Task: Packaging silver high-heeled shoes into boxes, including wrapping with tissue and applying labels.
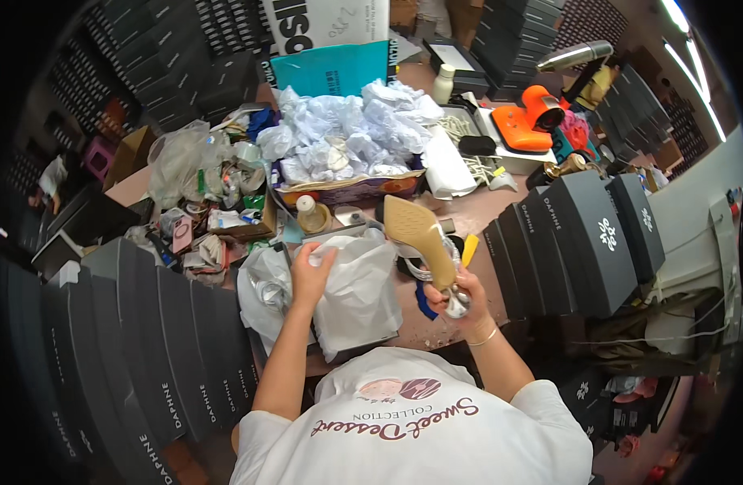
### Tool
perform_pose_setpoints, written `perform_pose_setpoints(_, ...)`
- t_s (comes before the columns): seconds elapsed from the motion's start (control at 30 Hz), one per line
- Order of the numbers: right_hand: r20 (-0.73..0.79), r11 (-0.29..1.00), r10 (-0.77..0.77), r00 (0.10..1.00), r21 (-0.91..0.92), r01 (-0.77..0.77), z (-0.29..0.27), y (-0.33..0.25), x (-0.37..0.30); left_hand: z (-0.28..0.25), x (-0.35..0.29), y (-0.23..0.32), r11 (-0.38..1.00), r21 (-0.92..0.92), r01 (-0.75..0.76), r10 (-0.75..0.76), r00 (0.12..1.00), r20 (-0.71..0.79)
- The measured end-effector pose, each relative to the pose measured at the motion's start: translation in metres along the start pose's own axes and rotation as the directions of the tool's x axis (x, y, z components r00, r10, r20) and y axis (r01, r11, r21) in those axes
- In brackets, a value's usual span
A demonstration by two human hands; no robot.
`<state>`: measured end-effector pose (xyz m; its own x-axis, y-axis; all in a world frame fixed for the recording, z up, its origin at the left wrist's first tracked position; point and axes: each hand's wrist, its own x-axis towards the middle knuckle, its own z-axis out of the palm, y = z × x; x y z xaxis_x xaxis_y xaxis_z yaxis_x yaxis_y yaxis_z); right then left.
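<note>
Keeping the white tissue paper (357, 284) flat calls for a light touch from my left hand (310, 275), its fingers half-spread on the paper's left part, though I cannot tell whether they pinch it. The shoe (420, 242), held up just right of the paper, wants a gentle, steady grip from my right hand (472, 299), closed around its heel end. Its tan sole (409, 225) faces me, toe pointing away, with a shiny silver heel (458, 305).

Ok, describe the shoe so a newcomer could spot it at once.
Find the patterned box heaped with crumpled white paper. Below its right end in the picture, the person's right hand grips the shoe. Its curved tan sole sets it apart from the dark boxes on its right and the white tissue on its left.
</note>
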<state>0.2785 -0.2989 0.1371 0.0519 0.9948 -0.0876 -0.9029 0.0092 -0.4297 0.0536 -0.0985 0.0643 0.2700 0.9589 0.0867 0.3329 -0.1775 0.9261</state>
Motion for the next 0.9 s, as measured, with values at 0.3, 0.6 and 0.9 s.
perform_pose_setpoints(0.3,-0.016,0.639,0.308,0.951,-0.737,-0.22,0.084,-0.027,-0.002,-0.009,-0.012,0.101,0.92,-0.175,-0.35,0.358,0.933,0.015)
perform_pose_setpoints(0.6,-0.291,0.93,0.216,0.932,-0.229,-0.288,0.014,0.028,0.013,-0.029,-0.028,0.046,0.84,0.342,-0.421,0.395,0.907,0.146)
perform_pose_setpoints(0.9,-0.106,0.922,0.35,0.931,0.212,-0.323,-0.027,0.04,-0.005,0.018,-0.038,0.066,0.992,-0.094,-0.081,0.107,0.945,0.31)
